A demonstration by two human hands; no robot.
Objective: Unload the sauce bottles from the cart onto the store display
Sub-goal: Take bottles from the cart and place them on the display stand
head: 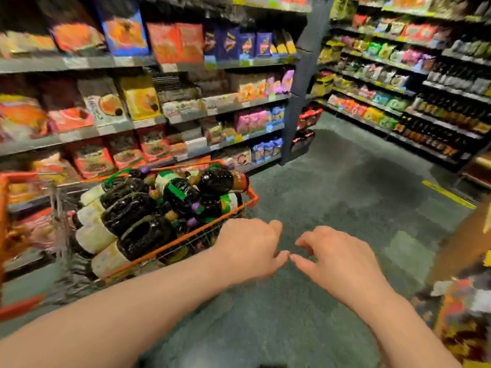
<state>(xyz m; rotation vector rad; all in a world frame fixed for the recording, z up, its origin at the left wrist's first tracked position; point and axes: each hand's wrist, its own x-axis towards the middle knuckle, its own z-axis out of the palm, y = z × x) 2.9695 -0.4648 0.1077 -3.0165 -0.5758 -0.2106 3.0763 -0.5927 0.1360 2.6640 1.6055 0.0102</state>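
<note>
Both hands hang over the floor [332, 181], fingers loosely curled, holding nothing; the left hand [249, 248] and right hand [337, 256] nearly touch at the fingertips. The bottles [148, 208] lie to the left and ahead in the cart [186, 235], on their sides, piled, long axes running roughly away from the person. The left hand is nearer, just beside the cart's rim. I count about eight bottles; blur prevents a sure tally. One cart. Packed shelves [186, 115] stand beyond.

Bright, motion-blurred, edges warped, perhaps overhead-lit
</note>
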